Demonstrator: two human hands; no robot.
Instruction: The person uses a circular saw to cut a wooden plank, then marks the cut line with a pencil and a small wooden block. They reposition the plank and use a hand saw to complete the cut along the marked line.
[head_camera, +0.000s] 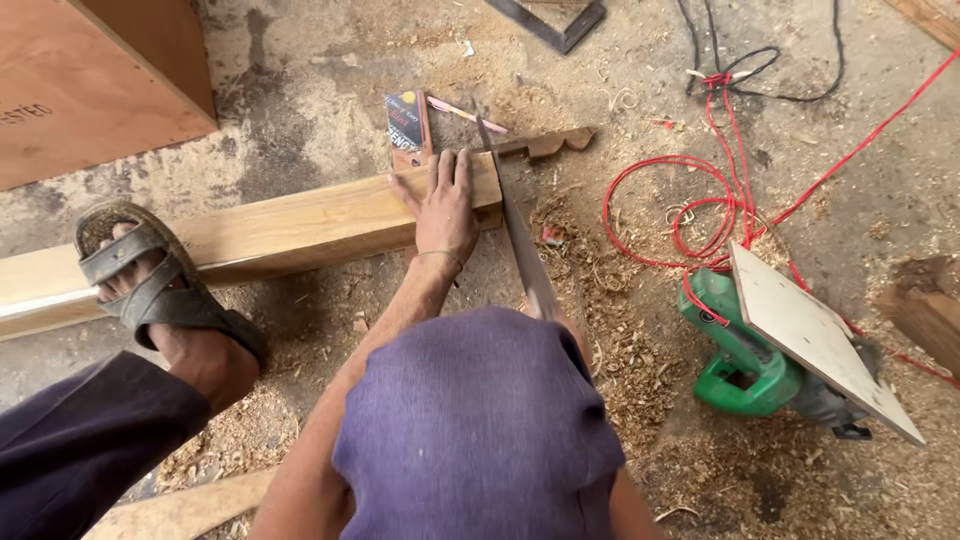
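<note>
Your purple-clad knee (480, 420) hides your right hand; your left hand (445, 205) presses flat on the wooden beam (300, 225) beside the saw blade (520, 240), over a sawdust-strewn concrete floor (330, 90).

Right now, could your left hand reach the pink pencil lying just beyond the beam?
Probably yes: the left hand rests flat on the wooden beam, and the pink pencil lies just past its fingertips on open floor.

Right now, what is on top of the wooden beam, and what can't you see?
On the wooden beam lie the left hand, flat near its cut end, a sandalled foot farther left, and a handsaw blade at the end. The right hand, presumably on the saw handle, is hidden behind the purple-clad knee.
</note>
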